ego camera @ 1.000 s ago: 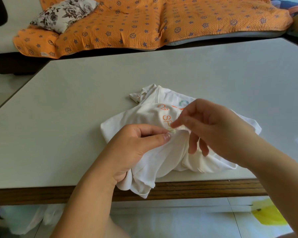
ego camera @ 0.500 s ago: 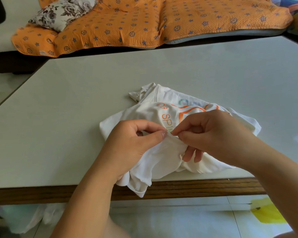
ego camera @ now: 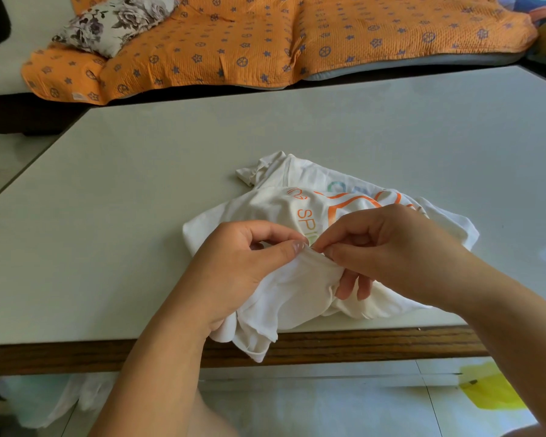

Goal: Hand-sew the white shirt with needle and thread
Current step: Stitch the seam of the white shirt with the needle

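A crumpled white shirt [ego camera: 284,209] with orange print lies near the front edge of the pale table [ego camera: 123,216], one corner hanging over the edge. My left hand [ego camera: 243,263] pinches a fold of the shirt between thumb and forefinger. My right hand [ego camera: 388,247] pinches at the same seam, fingertip to fingertip with the left, its other fingers curled under the cloth. A tiny glint shows between the fingertips; the needle and thread are too small to make out.
An orange patterned sofa cover [ego camera: 265,39] and a floral cushion [ego camera: 114,23] lie beyond the table's far edge. The table has a wooden front rim [ego camera: 360,345]. A yellow object [ego camera: 492,389] lies on the tiled floor below at right.
My right hand has dropped and drawn in toward the left hand, uncovering the orange print. The left hand holds the same fold almost unmoved.
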Demonstrator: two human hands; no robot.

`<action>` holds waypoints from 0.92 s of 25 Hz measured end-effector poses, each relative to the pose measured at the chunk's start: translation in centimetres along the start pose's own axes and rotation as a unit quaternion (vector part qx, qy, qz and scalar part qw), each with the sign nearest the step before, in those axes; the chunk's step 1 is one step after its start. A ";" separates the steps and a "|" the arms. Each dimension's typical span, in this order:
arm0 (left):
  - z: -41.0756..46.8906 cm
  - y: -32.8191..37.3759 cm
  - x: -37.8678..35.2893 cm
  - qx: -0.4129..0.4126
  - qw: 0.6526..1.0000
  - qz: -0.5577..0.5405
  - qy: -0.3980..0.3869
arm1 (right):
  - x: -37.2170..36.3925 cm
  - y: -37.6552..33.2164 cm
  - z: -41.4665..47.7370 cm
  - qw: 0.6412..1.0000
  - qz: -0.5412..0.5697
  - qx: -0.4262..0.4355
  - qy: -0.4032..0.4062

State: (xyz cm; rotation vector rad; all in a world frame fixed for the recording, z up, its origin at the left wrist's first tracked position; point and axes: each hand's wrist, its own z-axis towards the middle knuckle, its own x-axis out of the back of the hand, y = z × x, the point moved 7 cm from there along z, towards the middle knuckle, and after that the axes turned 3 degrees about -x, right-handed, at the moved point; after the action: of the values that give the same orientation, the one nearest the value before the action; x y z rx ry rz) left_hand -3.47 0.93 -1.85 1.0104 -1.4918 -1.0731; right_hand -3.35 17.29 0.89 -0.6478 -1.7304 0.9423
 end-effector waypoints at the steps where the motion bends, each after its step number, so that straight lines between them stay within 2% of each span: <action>1: 0.0 0.0 0.0 0.002 1.000 -0.006 -0.005 | -0.1 0.1 0.1 1.000 0.003 0.000 -0.004; 8: 0.0 -0.4 -0.4 0.038 0.994 -0.097 -0.026 | -0.5 0.6 0.4 0.997 0.067 -0.004 -0.023; 14: 0.1 -0.5 -0.5 0.046 0.990 -0.128 -0.031 | -1.0 0.9 0.6 0.993 0.115 -0.005 -0.008; 23: 0.1 -0.6 -0.7 0.047 0.991 -0.125 -0.016 | -1.0 0.2 0.2 0.996 0.072 0.031 0.035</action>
State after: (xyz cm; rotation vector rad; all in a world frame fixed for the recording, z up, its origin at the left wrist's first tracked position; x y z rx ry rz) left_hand -3.47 1.44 -2.61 1.2784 -1.4790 -1.2081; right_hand -3.25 16.57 0.15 -0.7649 -1.6021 1.0561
